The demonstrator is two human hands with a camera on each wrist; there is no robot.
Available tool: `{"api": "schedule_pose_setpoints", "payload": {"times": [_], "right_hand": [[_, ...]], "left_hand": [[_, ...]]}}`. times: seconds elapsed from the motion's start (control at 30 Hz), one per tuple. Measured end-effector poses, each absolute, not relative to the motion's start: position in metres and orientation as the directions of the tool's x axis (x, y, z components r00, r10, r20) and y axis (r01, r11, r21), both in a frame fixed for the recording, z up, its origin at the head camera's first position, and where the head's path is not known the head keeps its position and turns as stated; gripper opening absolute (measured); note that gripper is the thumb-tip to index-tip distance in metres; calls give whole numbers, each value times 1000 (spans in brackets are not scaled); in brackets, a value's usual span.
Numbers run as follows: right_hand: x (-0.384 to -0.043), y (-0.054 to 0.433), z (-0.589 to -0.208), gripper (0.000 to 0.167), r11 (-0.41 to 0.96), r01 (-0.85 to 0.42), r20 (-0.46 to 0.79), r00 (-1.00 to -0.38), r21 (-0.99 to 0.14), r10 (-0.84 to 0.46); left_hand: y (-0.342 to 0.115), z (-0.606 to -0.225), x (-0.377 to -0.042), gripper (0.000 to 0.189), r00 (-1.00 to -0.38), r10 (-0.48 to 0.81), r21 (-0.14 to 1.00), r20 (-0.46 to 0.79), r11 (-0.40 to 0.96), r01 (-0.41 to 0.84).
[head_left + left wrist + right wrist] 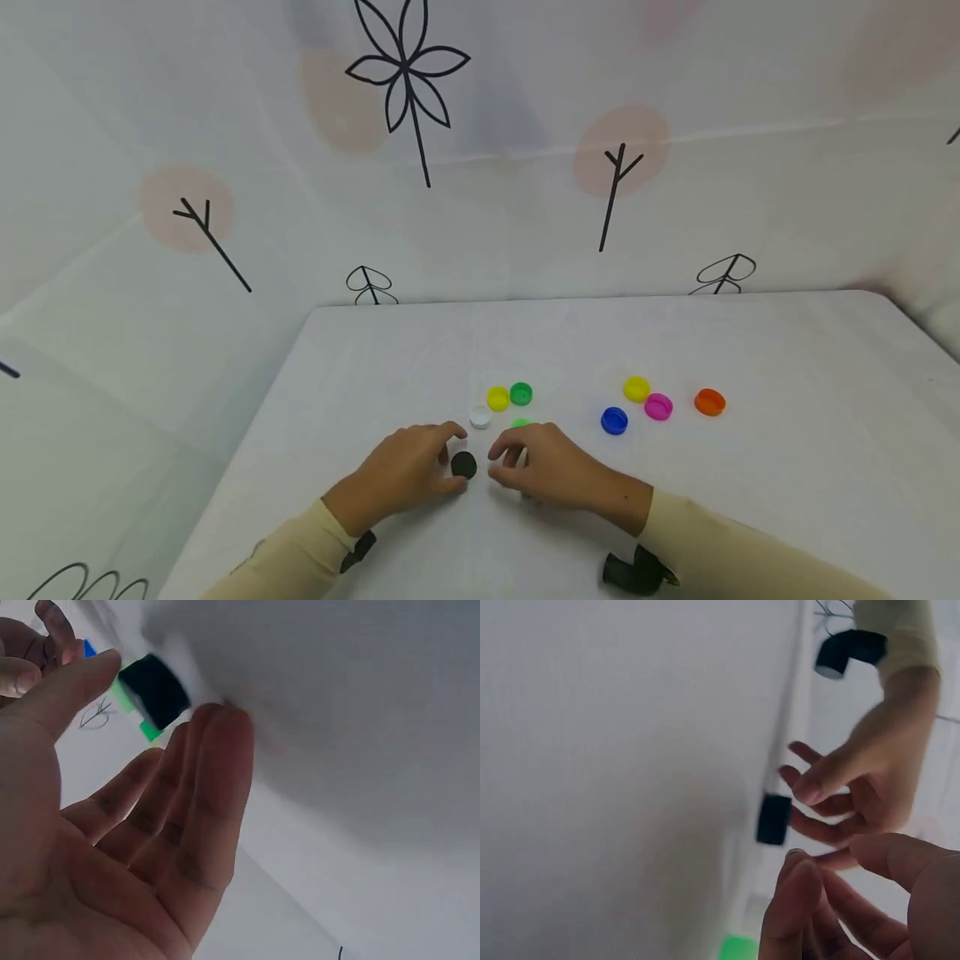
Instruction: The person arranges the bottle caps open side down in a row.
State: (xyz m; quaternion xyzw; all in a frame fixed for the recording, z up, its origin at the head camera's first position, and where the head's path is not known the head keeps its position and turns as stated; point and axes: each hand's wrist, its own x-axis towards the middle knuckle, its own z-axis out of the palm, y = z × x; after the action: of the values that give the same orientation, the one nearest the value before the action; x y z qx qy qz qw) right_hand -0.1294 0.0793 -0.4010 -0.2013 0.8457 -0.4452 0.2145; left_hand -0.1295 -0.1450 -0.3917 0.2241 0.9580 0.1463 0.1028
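A black bottle cap (463,465) stands on the white table between the two hands. Around its left side curves my left hand (408,471), the thumb and fingers spread apart with a gap between them. In the left wrist view the black cap (155,691) shows just beyond the thumb tip and fingertips. To the right of the cap is my right hand (551,467), its fingers loosely bent and holding nothing visible. In the right wrist view its thumb and fingers (791,900) are apart, close to the black cap (773,819). A light green cap (521,423) is partly hidden behind the right hand.
Beyond the hands lie a white cap (481,417), a yellow cap (498,398) and a green cap (521,393). Farther right are blue (614,421), yellow (637,388), pink (658,407) and orange caps (709,402). A patterned cloth (510,225) hangs behind the table.
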Motion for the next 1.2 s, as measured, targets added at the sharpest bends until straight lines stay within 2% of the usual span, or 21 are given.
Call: {"api": "schedule_pose_setpoints", "payload": {"times": [0.2, 0.33, 0.47, 0.6, 0.8, 1.07, 1.2], "right_hand": [[-132, 101, -392, 17, 473, -171, -59, -900, -864, -433], [-136, 108, -391, 16, 450, -160, -11, -935, -879, -354], [-141, 113, -392, 15, 449, -166, 28, -954, -878, -298], [-144, 115, -396, 16, 445, -176, 37, -952, -878, -304], [-147, 118, -406, 23, 489, -172, -25, -928, -855, -371], [-150, 122, -418, 37, 546, -154, -121, -893, -824, -434], [-149, 122, -422, 42, 542, -138, -149, -880, -829, -452]], "left_hand": [[-128, -382, -132, 31, -927, 369, 439, 64, 824, 358], [-113, -378, -135, 24, -915, 351, 470, 199, 785, 403], [-99, -378, -138, 23, -897, 357, 469, 259, 766, 440], [-91, -381, -138, 23, -900, 358, 442, 249, 784, 435], [-86, -386, -136, 23, -900, 386, 380, 203, 816, 436], [-81, -398, -136, 32, -927, 374, 359, 30, 861, 359], [-78, -401, -136, 37, -928, 373, 331, -19, 878, 346]]}}
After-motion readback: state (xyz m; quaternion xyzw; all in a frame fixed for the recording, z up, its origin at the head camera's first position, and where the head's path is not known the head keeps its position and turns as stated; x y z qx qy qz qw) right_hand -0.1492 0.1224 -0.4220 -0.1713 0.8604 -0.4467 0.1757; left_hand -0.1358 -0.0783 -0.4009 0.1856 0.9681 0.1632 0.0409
